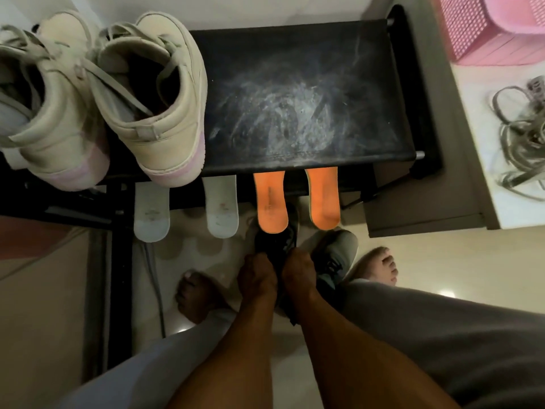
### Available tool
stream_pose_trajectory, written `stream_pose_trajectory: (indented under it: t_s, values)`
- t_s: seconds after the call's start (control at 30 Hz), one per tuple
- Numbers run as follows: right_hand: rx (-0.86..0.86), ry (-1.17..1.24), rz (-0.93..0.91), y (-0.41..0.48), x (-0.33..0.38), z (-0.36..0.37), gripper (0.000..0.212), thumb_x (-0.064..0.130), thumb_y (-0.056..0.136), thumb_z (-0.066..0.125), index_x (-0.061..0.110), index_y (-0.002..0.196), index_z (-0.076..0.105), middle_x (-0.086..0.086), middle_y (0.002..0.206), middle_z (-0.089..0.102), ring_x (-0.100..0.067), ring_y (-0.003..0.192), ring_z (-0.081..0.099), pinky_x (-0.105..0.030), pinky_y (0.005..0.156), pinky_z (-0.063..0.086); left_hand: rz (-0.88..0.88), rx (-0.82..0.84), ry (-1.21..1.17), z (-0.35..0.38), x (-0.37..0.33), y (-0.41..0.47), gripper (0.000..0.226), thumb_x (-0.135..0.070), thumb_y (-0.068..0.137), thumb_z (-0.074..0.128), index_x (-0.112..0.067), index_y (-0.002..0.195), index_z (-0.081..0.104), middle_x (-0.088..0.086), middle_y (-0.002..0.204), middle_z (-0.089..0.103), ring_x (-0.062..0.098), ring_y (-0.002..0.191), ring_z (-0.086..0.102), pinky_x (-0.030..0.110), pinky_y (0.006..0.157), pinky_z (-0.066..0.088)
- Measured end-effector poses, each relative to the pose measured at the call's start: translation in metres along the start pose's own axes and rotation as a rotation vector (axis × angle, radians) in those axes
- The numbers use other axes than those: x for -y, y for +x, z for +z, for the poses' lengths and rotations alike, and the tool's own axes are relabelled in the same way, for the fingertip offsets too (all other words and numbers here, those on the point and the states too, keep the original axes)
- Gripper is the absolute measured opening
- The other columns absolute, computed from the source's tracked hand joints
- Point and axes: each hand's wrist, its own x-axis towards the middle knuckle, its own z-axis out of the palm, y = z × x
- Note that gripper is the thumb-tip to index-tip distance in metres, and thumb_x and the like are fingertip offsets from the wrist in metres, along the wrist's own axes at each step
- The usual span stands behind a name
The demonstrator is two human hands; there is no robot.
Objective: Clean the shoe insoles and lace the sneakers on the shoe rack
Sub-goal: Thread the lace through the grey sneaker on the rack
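Below, two beige high-tops [153, 98] stand at the left of the shoe rack [295, 54]. White insoles [152, 214] and orange insoles [271, 202] jut from its near edge. The left hand [256, 273] and right hand [298, 270] curl their fingers round a dark sneaker [275, 240] on the floor, a grey sneaker [339, 252] just beside it. Loose laces [522, 137] lie on the right.

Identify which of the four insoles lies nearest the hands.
The left orange insole: its heel reaches the dark shoe held by the left hand and right hand; the other three end farther off.
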Motion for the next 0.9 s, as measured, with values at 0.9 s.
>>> stream_pose_trajectory:
  t_s: [0.9]
  values:
    - [0.276,-0.194,-0.215,-0.208,0.064,-0.186,0.018,0.020,0.086,0.064,0.006,0.093,0.074,-0.009,0.072,0.065,-0.021,0.057,0.060,-0.024,0.050,0.045,0.189,0.181,0.354,-0.195,-0.028,-0.222,0.017,-0.020,0.095,0.065,-0.006,0.104,0.065,0.014,0.103,0.071,0.029,0.097,0.072,0.037,0.087,0.058]
